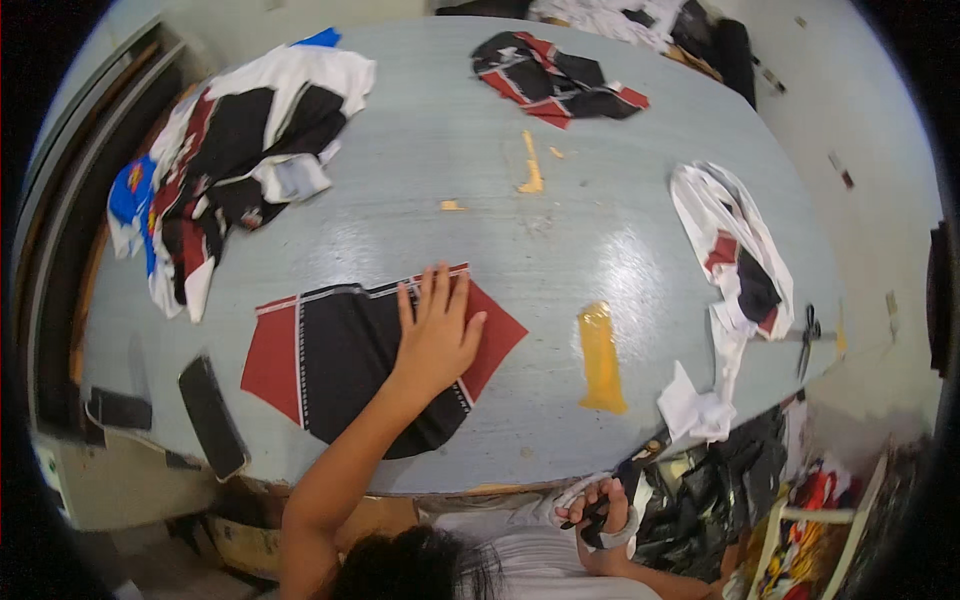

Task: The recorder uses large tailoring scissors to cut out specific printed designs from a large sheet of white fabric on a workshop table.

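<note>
A cut fabric panel (345,345), black in the middle with dark red ends and white trim lines, lies spread near the front of the table. My left hand (437,330) rests flat on its right half, fingers stretched toward the top edge. Low by the table's front edge, my right hand (605,512) is curled closed around something dark, with a pale grey-white strip across the palm. What exactly it holds cannot be made out. The hand is apart from the panel.
A pile of white, black and red garment pieces (240,130) lies far left. Another black-and-red bundle (555,80) sits at the back. White cloth strips (735,240), scissors (808,340) and yellow tape (600,360) are to the right. Phones (212,415) lie at the left edge.
</note>
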Demonstrator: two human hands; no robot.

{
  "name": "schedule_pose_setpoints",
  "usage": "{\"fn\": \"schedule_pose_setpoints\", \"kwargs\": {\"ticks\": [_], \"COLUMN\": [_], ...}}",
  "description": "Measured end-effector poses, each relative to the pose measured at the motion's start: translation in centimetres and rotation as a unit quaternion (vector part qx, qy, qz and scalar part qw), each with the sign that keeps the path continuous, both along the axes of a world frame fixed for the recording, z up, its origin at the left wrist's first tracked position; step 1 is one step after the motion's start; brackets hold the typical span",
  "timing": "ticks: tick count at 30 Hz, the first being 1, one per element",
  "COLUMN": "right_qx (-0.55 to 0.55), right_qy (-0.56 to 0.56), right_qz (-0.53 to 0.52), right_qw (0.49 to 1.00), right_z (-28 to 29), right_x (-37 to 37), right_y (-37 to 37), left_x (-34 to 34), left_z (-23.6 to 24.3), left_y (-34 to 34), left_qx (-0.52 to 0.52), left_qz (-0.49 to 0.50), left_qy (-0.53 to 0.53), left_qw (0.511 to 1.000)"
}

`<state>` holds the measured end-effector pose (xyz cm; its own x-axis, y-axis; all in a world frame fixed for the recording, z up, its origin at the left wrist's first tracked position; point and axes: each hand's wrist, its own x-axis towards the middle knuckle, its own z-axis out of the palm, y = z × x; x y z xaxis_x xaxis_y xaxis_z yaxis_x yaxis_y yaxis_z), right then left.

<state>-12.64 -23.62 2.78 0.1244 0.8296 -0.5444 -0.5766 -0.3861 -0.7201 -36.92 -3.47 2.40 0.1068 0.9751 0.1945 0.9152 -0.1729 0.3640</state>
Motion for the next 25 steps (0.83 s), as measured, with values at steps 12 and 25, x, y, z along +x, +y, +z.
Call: {"fn": "schedule_pose_setpoints", "kwargs": {"ticks": [12,25], "right_qx": [0.176,0.234], "right_qy": [0.043,0.109], "right_qz": [-0.032,-0.052], "right_qw": [0.983,0.965], "right_z": [-4.3,-6.6], "right_x": [0.4,4.2], "right_y": [-3.4,-1.4], "left_x": [-0.6,5.7], "left_z": [7.3,3.3], "left_y": [-3.1,-5.2], "left_qx": [-0.267,-0.231], "left_qz": [0.212,0.093], "left_qy": [0.071,0.079], "left_qw": [0.937,0.965]}}
